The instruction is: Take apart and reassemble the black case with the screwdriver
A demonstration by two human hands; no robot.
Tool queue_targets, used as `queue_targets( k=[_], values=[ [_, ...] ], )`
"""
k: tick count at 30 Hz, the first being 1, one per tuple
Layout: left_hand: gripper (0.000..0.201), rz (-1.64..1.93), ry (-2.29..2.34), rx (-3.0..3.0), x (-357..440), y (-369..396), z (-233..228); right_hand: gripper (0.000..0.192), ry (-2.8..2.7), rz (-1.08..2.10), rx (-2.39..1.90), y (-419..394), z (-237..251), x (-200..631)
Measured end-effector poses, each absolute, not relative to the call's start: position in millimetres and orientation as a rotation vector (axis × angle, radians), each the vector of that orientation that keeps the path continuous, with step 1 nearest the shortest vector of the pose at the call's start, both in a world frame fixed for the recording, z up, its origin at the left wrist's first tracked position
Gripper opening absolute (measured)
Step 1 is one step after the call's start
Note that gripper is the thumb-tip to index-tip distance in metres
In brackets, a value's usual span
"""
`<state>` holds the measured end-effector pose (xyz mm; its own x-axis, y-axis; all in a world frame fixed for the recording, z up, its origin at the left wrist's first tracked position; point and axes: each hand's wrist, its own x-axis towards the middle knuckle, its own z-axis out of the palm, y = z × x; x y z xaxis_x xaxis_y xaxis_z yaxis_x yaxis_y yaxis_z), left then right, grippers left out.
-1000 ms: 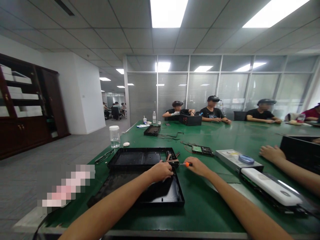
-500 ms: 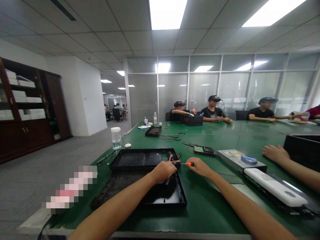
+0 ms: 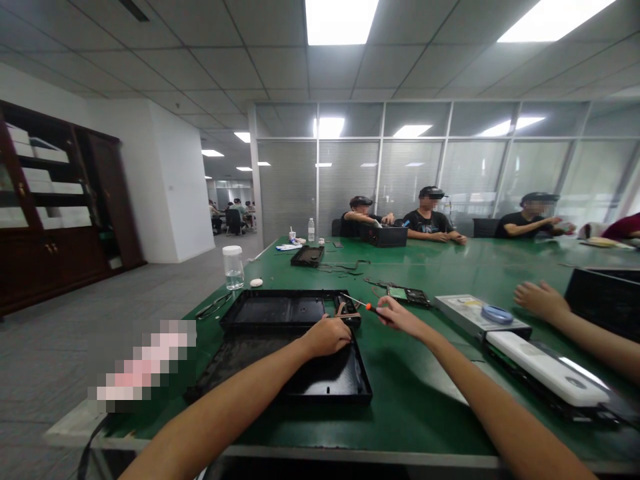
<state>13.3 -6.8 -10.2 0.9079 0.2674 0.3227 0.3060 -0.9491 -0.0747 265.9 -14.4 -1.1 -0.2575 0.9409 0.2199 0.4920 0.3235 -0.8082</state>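
My left hand [image 3: 327,335] rests curled on the far rim of the near black case shell [image 3: 320,383], beside a small part with orange wires [image 3: 345,312]. What it holds, if anything, is hidden. My right hand [image 3: 400,315] grips an orange-handled screwdriver [image 3: 361,305], lifted above the table, its thin shaft pointing left over the corner of the far black case shell [image 3: 280,310].
A green table [image 3: 415,400] carries a circuit board [image 3: 407,295], a silver drive with a blue ring [image 3: 480,317], a white device [image 3: 545,370], a glass jar [image 3: 233,268] and tweezers [image 3: 213,307]. Another person's hand [image 3: 540,299] lies at right. Several people sit at the far side.
My right hand has lifted the screwdriver up off the wired part. My left hand stays on the case rim. The view has shifted slightly.
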Motion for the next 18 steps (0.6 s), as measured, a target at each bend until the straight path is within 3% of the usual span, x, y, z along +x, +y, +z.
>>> queue_targets(
  k=[3,11,18],
  values=[
    [0.016,-0.491,-0.441,-2.950,13,-3,-13,0.031,-1.808,0.947,-1.199,-13,0,272],
    [0.013,-0.599,-0.628,-2.986,14,0,-19,0.031,-1.645,0.441,-1.138,-18,17,286],
    [0.018,-0.670,-0.784,-3.067,15,-7,-13,0.031,-1.661,0.292,-1.130,-22,14,270]
  ],
)
